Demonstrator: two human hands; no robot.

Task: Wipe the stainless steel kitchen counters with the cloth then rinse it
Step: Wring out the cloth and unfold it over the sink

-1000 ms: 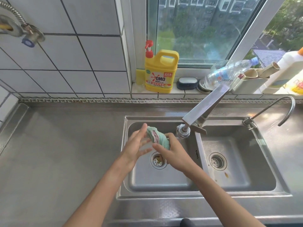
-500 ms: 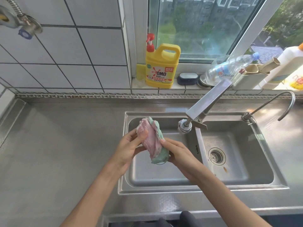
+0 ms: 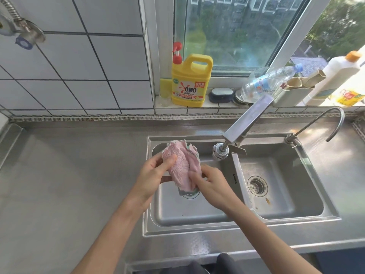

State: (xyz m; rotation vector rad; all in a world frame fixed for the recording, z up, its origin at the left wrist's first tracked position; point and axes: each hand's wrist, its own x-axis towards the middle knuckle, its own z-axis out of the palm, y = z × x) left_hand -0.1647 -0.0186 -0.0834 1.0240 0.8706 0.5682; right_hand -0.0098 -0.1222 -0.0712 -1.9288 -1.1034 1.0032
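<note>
While both hands, left (image 3: 153,174) and right (image 3: 210,183), grip the cloth (image 3: 182,167), it hides the left basin's drain.

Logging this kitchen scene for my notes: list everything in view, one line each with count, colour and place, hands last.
cloth: one, pink with green edge, held over the left basin
sink: one, steel, two basins, set in the counter
counter: one, steel, around the sink
faucet: one, steel, square spout over the divider
thin tap: one, steel, curved, right of the sink
detergent jug: one, yellow with red pump, on the windowsill
plastic bottle: one, clear with blue cap, tilted on the sill
white bottle: one, orange cap, far right sill
left hand: pinches the cloth's left side
right hand: grips the cloth's lower right
</note>
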